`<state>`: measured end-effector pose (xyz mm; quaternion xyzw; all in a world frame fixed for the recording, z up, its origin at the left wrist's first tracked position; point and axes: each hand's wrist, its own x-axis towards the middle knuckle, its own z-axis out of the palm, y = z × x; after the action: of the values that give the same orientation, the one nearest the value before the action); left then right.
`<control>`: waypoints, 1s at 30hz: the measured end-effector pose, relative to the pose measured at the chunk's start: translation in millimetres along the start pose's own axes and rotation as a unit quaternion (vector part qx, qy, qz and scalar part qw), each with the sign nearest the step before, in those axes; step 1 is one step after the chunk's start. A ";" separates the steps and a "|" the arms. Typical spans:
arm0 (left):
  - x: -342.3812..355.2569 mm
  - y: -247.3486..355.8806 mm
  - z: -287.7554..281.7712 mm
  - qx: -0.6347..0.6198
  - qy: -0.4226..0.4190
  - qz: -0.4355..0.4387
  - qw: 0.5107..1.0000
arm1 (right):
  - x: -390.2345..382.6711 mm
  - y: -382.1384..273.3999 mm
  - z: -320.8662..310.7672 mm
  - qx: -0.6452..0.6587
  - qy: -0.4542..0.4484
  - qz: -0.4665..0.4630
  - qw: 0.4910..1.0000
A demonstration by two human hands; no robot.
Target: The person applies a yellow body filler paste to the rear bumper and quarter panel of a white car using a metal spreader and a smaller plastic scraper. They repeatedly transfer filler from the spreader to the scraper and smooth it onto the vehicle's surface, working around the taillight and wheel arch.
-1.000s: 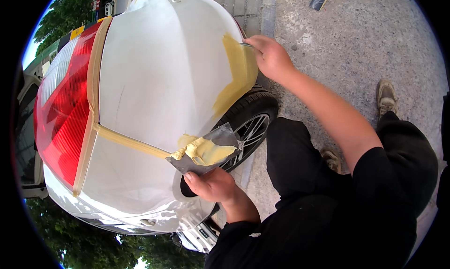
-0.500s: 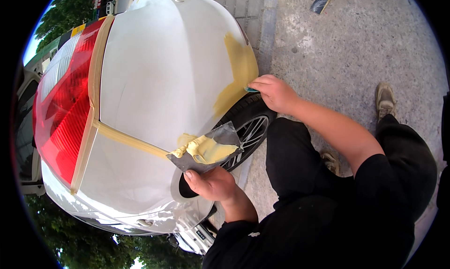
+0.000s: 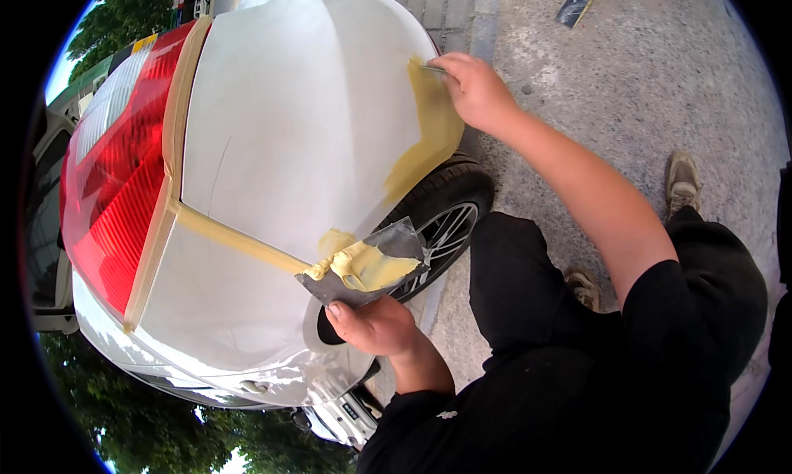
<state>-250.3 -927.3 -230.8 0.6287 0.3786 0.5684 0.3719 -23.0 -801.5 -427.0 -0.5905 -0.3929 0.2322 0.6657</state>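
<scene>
My left hand [image 3: 375, 325] grips the edge of a dark flat board [image 3: 396, 243], thumb on top. A mound of yellow body filler [image 3: 363, 265] is smeared across that board. My right hand [image 3: 476, 86] pinches a thin spreader [image 3: 432, 68], mostly hidden by the fingers, against the white car's bumper corner. Under it, a band of spread filler [image 3: 433, 115] runs along the bumper edge down to the wheel arch. A fainter yellow patch [image 3: 336, 241] shows on the white body panel [image 3: 272, 103] just beyond the board.
Tan masking tape [image 3: 175, 127] borders the red tail light [image 3: 132, 202] and follows a panel seam. The rear tire [image 3: 450, 189] stands beside my knee. Another dark flat plate [image 3: 575, 9] lies on the concrete. An open round recess [image 3: 328, 327] is behind my left hand.
My right hand has moved up along the bumper edge with the spreader, from near the tire to the band's far end. The left hand and board stay nearly in place.
</scene>
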 end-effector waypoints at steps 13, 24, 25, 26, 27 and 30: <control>0.3 -6.4 11.4 -0.019 -0.018 -0.004 1.000 | -89.5 -15.5 14.4 0.004 -0.010 -0.083 0.996; 1.3 -2.0 16.9 -0.023 0.006 0.001 1.000 | -65.4 -15.3 -6.4 0.062 0.046 0.003 0.997; 0.8 -1.9 14.5 -0.022 0.004 0.001 1.000 | -48.1 -15.0 -6.8 0.070 0.066 0.020 0.995; -0.5 -2.8 12.2 -0.020 0.006 0.003 1.000 | -32.2 -14.3 -7.6 0.061 0.062 0.012 0.996; -1.2 -1.9 12.2 -0.016 0.006 0.005 1.000 | -16.3 -14.3 -10.0 0.053 0.059 0.005 0.997; -3.7 1.2 8.9 -0.008 0.000 0.008 1.000 | 12.7 -15.0 -9.0 0.031 0.042 -0.008 0.999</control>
<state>-241.6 -931.5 -232.0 0.6285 0.3690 0.5742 0.3730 -10.8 -800.0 -409.2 -0.5755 -0.3613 0.2140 0.7017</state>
